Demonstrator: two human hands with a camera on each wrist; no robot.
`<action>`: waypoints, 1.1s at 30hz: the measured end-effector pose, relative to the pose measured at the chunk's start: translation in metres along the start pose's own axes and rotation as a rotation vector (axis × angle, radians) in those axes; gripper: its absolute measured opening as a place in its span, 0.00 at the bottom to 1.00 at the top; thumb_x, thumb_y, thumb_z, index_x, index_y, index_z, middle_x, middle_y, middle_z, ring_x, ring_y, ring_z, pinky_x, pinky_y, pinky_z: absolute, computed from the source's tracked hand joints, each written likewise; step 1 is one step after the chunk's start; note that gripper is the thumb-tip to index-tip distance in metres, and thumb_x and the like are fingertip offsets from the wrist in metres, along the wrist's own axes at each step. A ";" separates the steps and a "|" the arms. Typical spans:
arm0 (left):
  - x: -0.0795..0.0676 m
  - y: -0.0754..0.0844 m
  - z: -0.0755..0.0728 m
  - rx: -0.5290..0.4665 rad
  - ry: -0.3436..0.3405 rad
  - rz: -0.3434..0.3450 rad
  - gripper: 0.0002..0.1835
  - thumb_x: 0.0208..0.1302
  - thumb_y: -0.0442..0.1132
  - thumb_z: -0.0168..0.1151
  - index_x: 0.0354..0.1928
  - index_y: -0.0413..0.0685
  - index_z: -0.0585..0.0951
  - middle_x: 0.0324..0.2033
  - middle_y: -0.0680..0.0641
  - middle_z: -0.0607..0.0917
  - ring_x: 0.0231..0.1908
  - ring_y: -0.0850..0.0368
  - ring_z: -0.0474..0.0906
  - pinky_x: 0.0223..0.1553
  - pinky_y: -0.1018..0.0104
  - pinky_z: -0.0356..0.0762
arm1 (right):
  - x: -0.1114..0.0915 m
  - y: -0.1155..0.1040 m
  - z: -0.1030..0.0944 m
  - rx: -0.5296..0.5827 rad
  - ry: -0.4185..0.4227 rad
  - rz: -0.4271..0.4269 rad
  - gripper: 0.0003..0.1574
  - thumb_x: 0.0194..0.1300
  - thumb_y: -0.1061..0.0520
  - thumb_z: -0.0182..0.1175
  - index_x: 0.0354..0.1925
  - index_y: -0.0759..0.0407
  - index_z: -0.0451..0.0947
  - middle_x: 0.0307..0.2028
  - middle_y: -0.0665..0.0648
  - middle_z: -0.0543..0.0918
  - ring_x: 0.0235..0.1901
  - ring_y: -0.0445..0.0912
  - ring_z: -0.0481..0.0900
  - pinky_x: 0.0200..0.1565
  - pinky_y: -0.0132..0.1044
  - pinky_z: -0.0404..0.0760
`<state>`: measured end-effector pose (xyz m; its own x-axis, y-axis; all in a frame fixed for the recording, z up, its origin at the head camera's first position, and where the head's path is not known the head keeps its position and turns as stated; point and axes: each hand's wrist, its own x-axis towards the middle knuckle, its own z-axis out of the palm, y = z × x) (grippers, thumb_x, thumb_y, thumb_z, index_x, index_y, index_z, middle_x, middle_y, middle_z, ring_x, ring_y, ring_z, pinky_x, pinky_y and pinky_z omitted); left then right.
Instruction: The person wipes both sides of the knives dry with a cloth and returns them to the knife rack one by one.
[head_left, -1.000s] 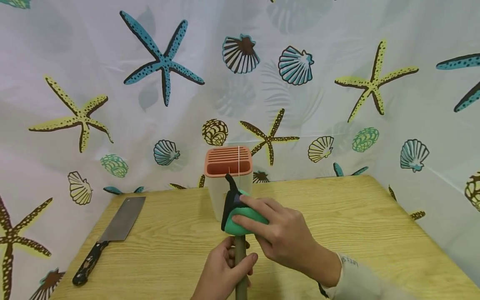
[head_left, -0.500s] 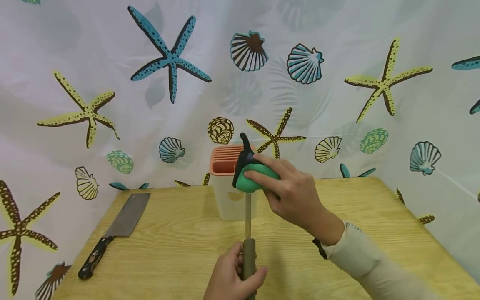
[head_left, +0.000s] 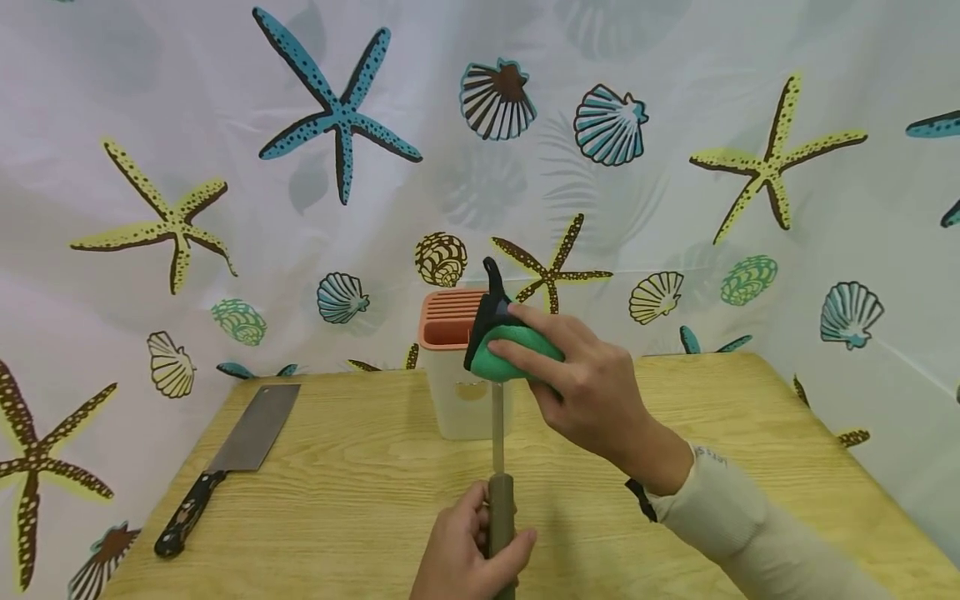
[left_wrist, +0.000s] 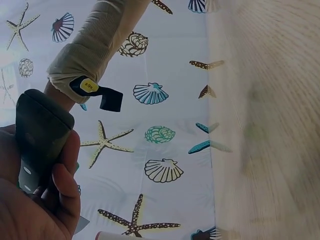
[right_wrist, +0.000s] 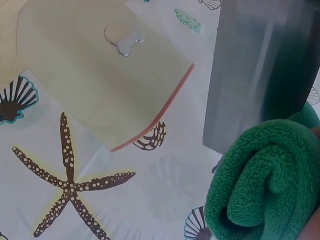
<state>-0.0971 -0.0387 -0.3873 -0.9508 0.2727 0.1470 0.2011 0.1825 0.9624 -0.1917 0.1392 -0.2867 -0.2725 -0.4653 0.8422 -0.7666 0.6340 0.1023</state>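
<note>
My left hand (head_left: 461,546) grips the grey-green handle (head_left: 502,517) of a kitchen knife, its blade (head_left: 497,429) pointing up and seen edge-on in the head view. The right wrist view shows that blade (right_wrist: 240,75) as broad and flat. A folded green cloth (head_left: 517,354) with a black edge and loop wraps the upper blade, pinched there by my right hand (head_left: 592,379). The cloth hides the blade's tip in the head view. In the left wrist view the dark handle (left_wrist: 42,135) lies within the curled fingers.
A cleaver (head_left: 255,429) with a black handle lies on the wooden table (head_left: 337,500) at the left. Behind the knife stands a white knife block (head_left: 453,408) with an orange slotted top. A patterned curtain (head_left: 420,183) encloses the back and sides.
My right hand and the cloth have moved up the blade, away from the handle, baring its lower part. Over the last half second both hands have barely moved.
</note>
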 end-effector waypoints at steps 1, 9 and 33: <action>0.000 0.000 0.000 -0.006 0.002 -0.002 0.16 0.65 0.41 0.66 0.43 0.34 0.76 0.18 0.39 0.83 0.13 0.73 0.74 0.16 0.74 0.77 | -0.002 -0.002 0.000 0.005 -0.003 -0.002 0.23 0.62 0.64 0.61 0.53 0.45 0.85 0.61 0.57 0.80 0.52 0.54 0.83 0.32 0.47 0.88; 0.003 0.001 -0.004 -0.094 0.008 -0.085 0.16 0.66 0.42 0.66 0.43 0.35 0.74 0.20 0.41 0.85 0.14 0.66 0.79 0.20 0.68 0.81 | -0.013 -0.019 0.002 0.048 -0.014 -0.051 0.24 0.62 0.64 0.58 0.53 0.45 0.85 0.60 0.58 0.81 0.52 0.52 0.84 0.29 0.42 0.86; -0.004 0.007 0.002 0.023 0.084 0.080 0.10 0.62 0.35 0.65 0.41 0.37 0.77 0.16 0.40 0.83 0.12 0.76 0.71 0.14 0.76 0.75 | 0.005 -0.017 -0.014 0.030 0.027 -0.027 0.23 0.61 0.64 0.62 0.52 0.45 0.86 0.60 0.58 0.81 0.49 0.54 0.84 0.32 0.47 0.88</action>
<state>-0.0910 -0.0365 -0.3812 -0.9477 0.2073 0.2425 0.2815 0.1855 0.9415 -0.1714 0.1349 -0.2767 -0.2362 -0.4647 0.8534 -0.7908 0.6023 0.1091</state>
